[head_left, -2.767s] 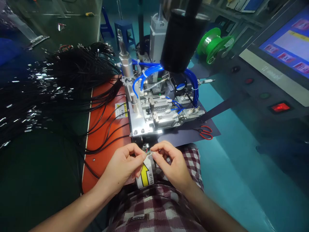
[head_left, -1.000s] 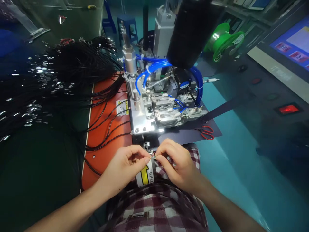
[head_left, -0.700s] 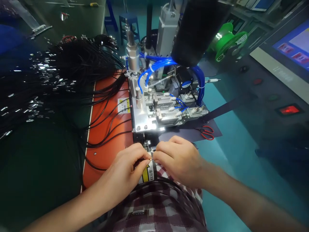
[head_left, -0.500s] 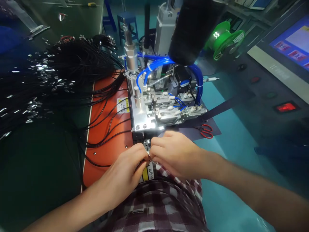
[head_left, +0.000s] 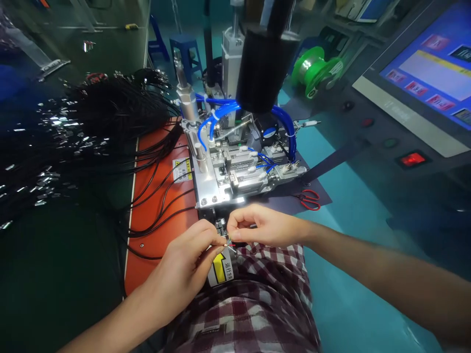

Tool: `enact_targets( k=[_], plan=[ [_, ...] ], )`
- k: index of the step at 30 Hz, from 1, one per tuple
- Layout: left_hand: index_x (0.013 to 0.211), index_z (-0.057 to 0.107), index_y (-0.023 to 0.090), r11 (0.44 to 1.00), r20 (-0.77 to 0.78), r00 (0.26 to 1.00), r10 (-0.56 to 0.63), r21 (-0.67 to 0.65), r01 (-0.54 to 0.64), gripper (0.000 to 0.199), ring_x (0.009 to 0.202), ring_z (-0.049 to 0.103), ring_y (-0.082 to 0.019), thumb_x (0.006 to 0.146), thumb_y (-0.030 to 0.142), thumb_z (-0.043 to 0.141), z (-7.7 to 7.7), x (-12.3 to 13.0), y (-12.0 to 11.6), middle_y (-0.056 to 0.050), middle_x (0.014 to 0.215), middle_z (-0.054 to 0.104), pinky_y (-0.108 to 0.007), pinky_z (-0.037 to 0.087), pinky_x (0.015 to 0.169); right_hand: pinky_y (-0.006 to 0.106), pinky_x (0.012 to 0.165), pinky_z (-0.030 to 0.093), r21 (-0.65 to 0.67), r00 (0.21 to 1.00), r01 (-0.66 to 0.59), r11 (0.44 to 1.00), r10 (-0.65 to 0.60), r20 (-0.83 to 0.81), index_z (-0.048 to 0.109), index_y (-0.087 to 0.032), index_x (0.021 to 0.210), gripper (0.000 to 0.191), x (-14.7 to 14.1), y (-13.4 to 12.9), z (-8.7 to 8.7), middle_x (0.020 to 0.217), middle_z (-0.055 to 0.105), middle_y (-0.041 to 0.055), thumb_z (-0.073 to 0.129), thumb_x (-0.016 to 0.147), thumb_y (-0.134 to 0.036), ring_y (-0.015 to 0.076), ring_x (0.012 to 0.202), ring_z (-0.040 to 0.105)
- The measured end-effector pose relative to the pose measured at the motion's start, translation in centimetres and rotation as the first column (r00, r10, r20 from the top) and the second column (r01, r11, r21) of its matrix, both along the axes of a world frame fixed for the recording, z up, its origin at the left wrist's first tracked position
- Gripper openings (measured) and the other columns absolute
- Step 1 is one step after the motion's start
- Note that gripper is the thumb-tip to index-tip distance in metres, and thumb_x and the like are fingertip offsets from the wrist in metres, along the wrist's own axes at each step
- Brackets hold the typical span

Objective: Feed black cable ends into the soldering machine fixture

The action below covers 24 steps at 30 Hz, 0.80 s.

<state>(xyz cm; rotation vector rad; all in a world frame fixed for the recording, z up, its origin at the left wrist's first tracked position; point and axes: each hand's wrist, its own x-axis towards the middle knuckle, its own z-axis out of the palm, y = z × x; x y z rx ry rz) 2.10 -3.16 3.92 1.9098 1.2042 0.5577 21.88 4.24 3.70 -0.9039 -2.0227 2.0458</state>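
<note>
At the machine's front edge, my left hand (head_left: 193,252) pinches a cable end between thumb and forefinger. Thin wires (head_left: 231,245), one red and one whitish, fan out past its fingertips. My right hand (head_left: 259,225) meets it from the other side, with thumb and forefinger closed at the same wires. Exactly which strand it pinches is too small to tell. Just behind the fingertips is a small black metal fixture (head_left: 221,226). Below them a label with a yellow arrow (head_left: 220,268) shows on the machine's front.
Black cables (head_left: 162,215) run across the orange machine cover (head_left: 162,196) from a big bundle (head_left: 110,110) at left. Behind my hands stand pneumatic cylinders (head_left: 248,179) with blue hoses (head_left: 235,107). Red-handled scissors (head_left: 309,200) lie at right, below a touchscreen panel (head_left: 423,88) and green spool (head_left: 314,71).
My right hand's fingers have loosened from a tighter curl, and the red and whitish wire ends now show between my hands. The view has shifted slightly, bringing more of the screen in.
</note>
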Motion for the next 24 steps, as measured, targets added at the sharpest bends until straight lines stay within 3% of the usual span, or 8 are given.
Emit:
enact_targets(
  k=[3,7,9,13,16,18,21,24],
  plan=[
    [0.086,0.057,0.022,0.998,0.066,0.996,0.066,-0.023,-0.064,0.011,0.076,0.052,-0.012,0.091,0.019,0.047,0.1,-0.1,0.4,0.001,0.083,0.054,-0.024,0.042,0.067,0.024,0.061,0.04,0.132,0.981,0.165,0.977,-0.148,-0.128,0.055,-0.015,0.076,0.01,0.1,-1.1,-0.3,0.072,0.053,-0.0001,0.052,0.085,-0.019,0.0109,0.065,0.047],
    [0.083,0.058,0.021,0.994,0.109,0.989,0.099,-0.047,-0.095,0.011,0.076,0.053,-0.013,0.09,0.02,0.049,0.0,0.0,0.6,0.0,0.081,0.056,-0.025,0.042,0.067,0.026,0.067,0.04,0.336,0.948,0.3,0.893,-0.238,-0.213,0.057,-0.015,0.077,0.009,0.2,-2.4,-0.3,0.078,0.054,0.0015,0.052,0.085,-0.014,0.0124,0.071,0.048],
    [0.084,0.058,0.021,0.997,0.104,0.992,0.076,-0.035,-0.073,0.011,0.076,0.053,-0.013,0.09,0.019,0.048,0.1,0.0,0.6,0.0,0.082,0.056,-0.025,0.042,0.067,0.025,0.065,0.039,0.262,0.939,0.321,0.91,-0.271,-0.211,0.056,-0.015,0.075,0.01,0.2,-2.6,-0.5,0.077,0.053,0.0009,0.052,0.085,-0.014,0.0118,0.07,0.047],
    [0.093,0.055,0.022,1.0,0.066,0.998,-0.022,0.011,0.022,0.015,0.078,0.052,-0.013,0.091,0.013,0.043,0.2,-0.1,0.1,-0.002,0.087,0.053,-0.024,0.042,0.068,0.023,0.055,0.034,-0.1,0.955,0.232,0.968,-0.246,-0.165,0.053,-0.014,0.076,0.012,0.3,-2.4,-1.5,0.066,0.047,-0.0029,0.055,0.085,-0.022,0.0088,0.059,0.041],
    [0.101,0.052,0.022,0.988,0.005,0.996,-0.09,0.124,0.089,0.021,0.082,0.05,-0.013,0.092,0.007,0.039,0.2,-0.3,-0.4,-0.003,0.093,0.051,-0.024,0.042,0.07,0.022,0.051,0.03,-0.291,0.959,0.163,0.943,-0.221,-0.18,0.052,-0.014,0.075,0.017,0.1,-2.5,-2.0,0.059,0.043,-0.0052,0.056,0.084,-0.027,0.0075,0.053,0.038],
    [0.107,0.049,0.022,0.967,-0.06,0.994,-0.097,0.23,0.108,0.025,0.086,0.05,-0.014,0.091,0.005,0.04,-0.1,-0.5,-0.6,-0.005,0.098,0.051,-0.025,0.041,0.074,0.022,0.05,0.031,-0.295,0.945,0.219,0.93,-0.278,-0.175,0.051,-0.015,0.074,0.017,-0.1,-3.0,-2.0,0.058,0.042,-0.0059,0.055,0.084,-0.028,0.0077,0.051,0.037],
    [0.11,0.048,0.021,0.942,-0.117,0.992,-0.051,0.323,0.086,0.027,0.089,0.049,-0.015,0.09,0.003,0.042,-0.5,-0.5,-0.9,-0.006,0.1,0.051,-0.026,0.041,0.076,0.024,0.054,0.036,-0.023,0.886,0.436,0.899,-0.434,-0.165,0.051,-0.016,0.073,0.012,-0.4,-4.3,-1.5,0.065,0.046,-0.0029,0.052,0.085,-0.02,0.0102,0.058,0.043],
    [0.109,0.048,0.021,0.954,-0.109,0.994,-0.018,0.297,0.049,0.025,0.087,0.05,-0.014,0.09,0.005,0.042,-0.5,-0.2,-1.0,-0.005,0.097,0.051,-0.025,0.042,0.075,0.027,0.062,0.039,0.368,0.849,0.528,0.766,-0.484,-0.212,0.052,-0.017,0.073,0.013,-0.5,-5.7,-1.2,0.072,0.052,0.0002,0.05,0.085,-0.014,0.0128,0.067,0.048]
  ],
)
